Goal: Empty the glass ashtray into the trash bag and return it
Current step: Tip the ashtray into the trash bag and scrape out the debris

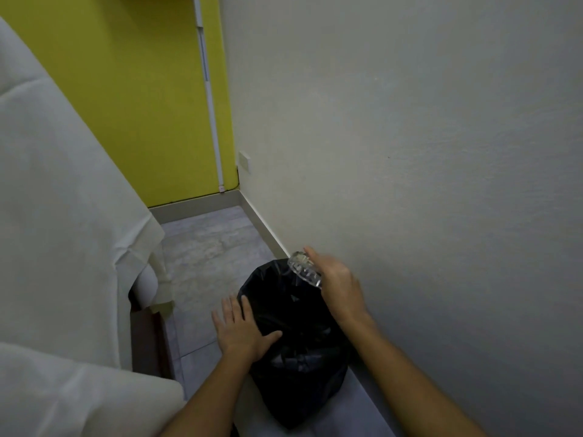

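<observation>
A black trash bag (293,329) stands on the floor against the white wall, its mouth facing up. My right hand (336,279) grips the clear glass ashtray (303,269) and holds it tipped on its side over the far right rim of the bag. My left hand (241,329) lies flat with fingers spread against the bag's left edge, thumb pressing on the plastic. The inside of the bag is too dark to see.
A bed with a white sheet (63,216) and a dark wooden frame (148,342) fills the left side. A narrow strip of grey tiled floor (205,247) runs between bed and white wall (410,152). A yellow wall (142,105) closes the far end.
</observation>
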The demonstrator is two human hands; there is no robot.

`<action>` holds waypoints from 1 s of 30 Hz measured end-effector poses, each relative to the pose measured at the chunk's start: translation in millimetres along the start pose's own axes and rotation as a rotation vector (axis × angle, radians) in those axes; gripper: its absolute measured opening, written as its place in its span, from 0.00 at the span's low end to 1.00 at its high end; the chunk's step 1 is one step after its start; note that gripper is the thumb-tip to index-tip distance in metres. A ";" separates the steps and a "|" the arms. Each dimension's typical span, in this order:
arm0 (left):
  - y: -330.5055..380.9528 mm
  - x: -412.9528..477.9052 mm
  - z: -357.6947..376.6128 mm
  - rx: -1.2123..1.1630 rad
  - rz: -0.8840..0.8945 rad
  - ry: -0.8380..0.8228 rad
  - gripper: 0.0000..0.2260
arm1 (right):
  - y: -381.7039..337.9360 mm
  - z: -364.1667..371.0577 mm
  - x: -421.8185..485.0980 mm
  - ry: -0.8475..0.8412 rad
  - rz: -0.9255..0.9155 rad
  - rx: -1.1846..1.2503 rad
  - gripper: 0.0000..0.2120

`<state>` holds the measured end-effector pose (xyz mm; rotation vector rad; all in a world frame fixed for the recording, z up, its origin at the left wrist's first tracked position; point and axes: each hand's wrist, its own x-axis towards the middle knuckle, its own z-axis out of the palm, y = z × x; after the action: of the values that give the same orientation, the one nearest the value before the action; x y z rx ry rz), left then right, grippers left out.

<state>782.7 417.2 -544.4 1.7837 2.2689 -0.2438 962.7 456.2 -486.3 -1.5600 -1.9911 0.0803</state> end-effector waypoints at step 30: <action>-10.9 1.8 28.0 0.024 -0.030 -0.043 0.52 | 16.2 23.7 -5.6 -0.393 -0.242 -0.411 0.13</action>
<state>774.1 408.5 -572.0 1.7400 2.2737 -0.3130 965.9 463.4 -514.5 -1.6242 -2.6250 -0.1393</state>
